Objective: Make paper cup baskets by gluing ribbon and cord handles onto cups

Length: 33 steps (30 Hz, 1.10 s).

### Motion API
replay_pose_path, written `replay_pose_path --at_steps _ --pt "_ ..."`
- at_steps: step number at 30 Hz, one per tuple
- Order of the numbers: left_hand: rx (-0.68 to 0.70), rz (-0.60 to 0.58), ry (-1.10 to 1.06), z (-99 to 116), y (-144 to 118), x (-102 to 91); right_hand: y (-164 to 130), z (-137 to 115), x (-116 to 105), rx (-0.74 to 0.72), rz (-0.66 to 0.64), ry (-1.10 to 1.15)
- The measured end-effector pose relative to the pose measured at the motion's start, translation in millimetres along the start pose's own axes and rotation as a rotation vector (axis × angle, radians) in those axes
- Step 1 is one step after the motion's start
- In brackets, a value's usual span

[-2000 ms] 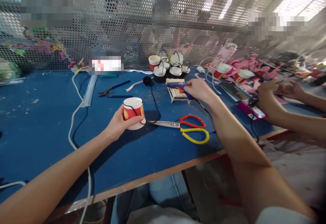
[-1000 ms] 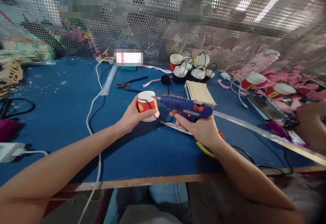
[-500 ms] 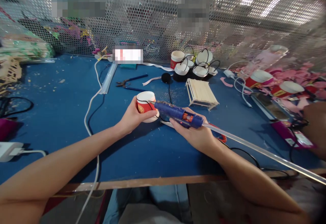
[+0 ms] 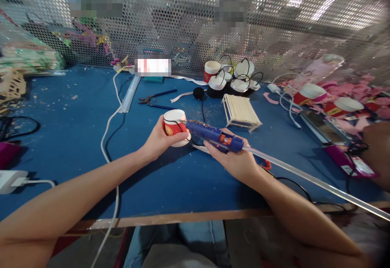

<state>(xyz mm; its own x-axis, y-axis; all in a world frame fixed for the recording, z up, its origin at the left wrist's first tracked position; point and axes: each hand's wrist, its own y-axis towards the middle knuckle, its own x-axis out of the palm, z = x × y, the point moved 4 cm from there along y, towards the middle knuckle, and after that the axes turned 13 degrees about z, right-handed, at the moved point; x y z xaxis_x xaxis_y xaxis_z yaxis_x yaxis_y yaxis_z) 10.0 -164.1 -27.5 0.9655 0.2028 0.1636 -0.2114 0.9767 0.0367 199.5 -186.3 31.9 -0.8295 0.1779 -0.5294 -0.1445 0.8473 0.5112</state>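
My left hand is closed around a red and white paper cup, its thumb across the front. A black cord runs over the cup's outside near the rim. In my right hand is a blue glue gun, with a long clear glue stick out of its back end. The gun's metal nozzle is at the right side of the cup's rim; whether it touches the cord I cannot tell. Behind the gun a round black disc with a black cord lies on the table.
Pliers and clear glue sticks lie behind the cup. A small wooden stick rack stands right of centre. Cups with black cord handles cluster at the back by the mesh panel. A white cable crosses the left side.
Both hands stay nearly in place. The glue gun has shifted very slightly to the right along the cup's rim.
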Motion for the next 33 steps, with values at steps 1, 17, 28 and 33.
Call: replay_pose_path --at_steps 1,17,28,33 --pt "0.002 0.004 0.003 -0.3 0.1 -0.2 -0.3 0.2 0.5 0.008 -0.005 0.011" --pt "0.003 -0.002 -0.022 0.2 0.1 0.3 -1.1 3.6 1.0 0.005 0.017 -0.013" --pt "-0.002 -0.031 -0.05 1.6 -0.3 1.5 0.6 -0.9 -3.0 -0.011 0.047 -0.043" --pt "-0.004 -0.012 -0.037 0.4 -0.2 1.2 -1.5 -2.6 -0.7 -0.02 -0.003 -0.018"
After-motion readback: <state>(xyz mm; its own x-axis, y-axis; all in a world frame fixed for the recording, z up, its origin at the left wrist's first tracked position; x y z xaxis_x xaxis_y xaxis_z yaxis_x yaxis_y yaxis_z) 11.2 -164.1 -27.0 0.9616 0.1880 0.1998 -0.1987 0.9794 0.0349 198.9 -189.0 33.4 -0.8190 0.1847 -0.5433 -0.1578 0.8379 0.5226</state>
